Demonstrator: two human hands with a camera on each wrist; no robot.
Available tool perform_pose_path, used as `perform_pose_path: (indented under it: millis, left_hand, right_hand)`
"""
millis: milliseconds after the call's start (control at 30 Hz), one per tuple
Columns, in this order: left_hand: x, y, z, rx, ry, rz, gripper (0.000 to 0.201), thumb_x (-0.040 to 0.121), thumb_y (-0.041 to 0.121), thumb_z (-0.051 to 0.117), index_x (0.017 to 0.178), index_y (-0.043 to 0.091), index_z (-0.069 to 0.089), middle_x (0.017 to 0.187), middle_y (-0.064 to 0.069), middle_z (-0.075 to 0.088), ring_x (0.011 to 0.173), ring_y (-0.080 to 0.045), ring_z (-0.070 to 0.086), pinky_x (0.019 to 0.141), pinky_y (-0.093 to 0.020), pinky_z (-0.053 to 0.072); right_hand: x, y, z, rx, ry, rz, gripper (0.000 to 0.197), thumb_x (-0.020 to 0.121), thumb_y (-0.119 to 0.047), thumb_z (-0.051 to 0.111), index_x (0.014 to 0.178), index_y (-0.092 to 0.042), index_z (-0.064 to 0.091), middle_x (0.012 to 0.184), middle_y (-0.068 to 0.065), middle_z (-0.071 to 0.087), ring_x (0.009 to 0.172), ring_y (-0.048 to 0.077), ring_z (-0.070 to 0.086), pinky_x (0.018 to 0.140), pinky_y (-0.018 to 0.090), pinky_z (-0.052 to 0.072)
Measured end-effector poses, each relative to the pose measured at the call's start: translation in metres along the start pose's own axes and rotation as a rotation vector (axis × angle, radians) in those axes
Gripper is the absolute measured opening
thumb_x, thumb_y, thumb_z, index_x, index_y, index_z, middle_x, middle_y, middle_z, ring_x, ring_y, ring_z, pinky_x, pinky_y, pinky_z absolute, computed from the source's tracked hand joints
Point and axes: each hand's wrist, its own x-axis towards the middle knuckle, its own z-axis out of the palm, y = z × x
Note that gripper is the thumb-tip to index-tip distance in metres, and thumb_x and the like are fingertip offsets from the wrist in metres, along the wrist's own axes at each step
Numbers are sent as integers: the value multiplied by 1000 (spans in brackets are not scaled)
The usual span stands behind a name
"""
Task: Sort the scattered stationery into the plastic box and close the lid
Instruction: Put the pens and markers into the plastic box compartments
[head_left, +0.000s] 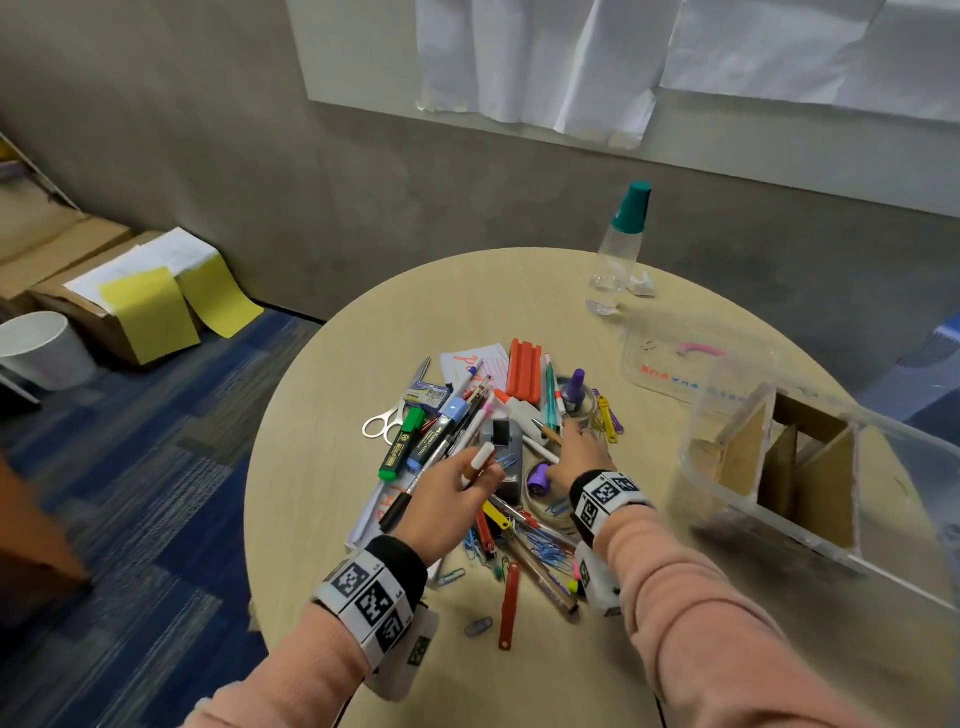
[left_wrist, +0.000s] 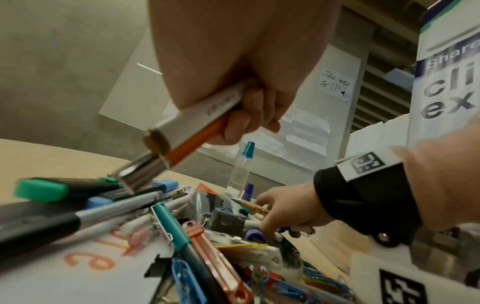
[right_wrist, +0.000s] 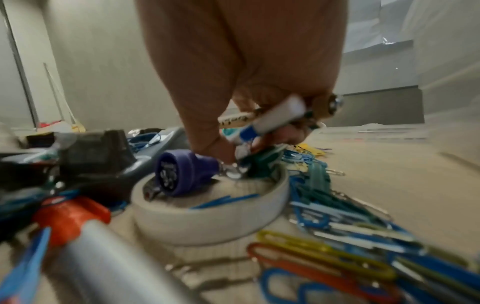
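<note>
White-capped orange marker (head_left: 479, 462) sits gripped in the left hand's (head_left: 451, 500) curled fingers above the pile; the right hand (head_left: 582, 453) clutches several pens (right_wrist: 275, 116); the clear plastic box (head_left: 810, 467) stands right.

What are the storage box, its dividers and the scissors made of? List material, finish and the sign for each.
Storage box: clear, glossy plastic; the table shows through its walls.
Dividers: brown, matte, thin flat sheets; probably cardboard.
Scissors: blades grey and shiny, likely metal; handles white, probably plastic.

Head overhead; wrists close, low.
</note>
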Motion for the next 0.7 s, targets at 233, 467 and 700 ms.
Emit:
perform_pose_path:
  millis: [233, 467, 700]
  left_hand:
    - [-4, -1, 1, -26, 4, -21, 18, 93, 27, 50, 77, 23, 58, 71, 10, 56, 69, -3, 52, 70, -19, 41]
    - [5, 7, 7, -217, 100, -103, 13, 92, 24, 53, 88, 22, 65, 80, 7, 62, 74, -6, 58, 67, -14, 44]
    - [31, 45, 30, -382, -58, -87, 29, 93, 24, 53, 121, 24, 57, 88, 33, 62, 77, 28, 54, 63, 3, 42]
  right_hand:
    - [-9, 1, -2, -29, 69, 66, 27, 95, -16, 38, 118, -8, 50, 116, 12, 59, 105, 31, 57, 80, 36, 46]
    - [-50, 34, -29, 672, -90, 43, 22, 95, -13, 38, 111, -4, 50, 77, 6, 52, 62, 17, 47, 50, 24, 36]
    - [-107, 38, -34, 1232, -492, -15, 19, 68, 2, 44, 82, -7, 51, 56, 1, 47, 41, 15, 46, 42, 24, 40]
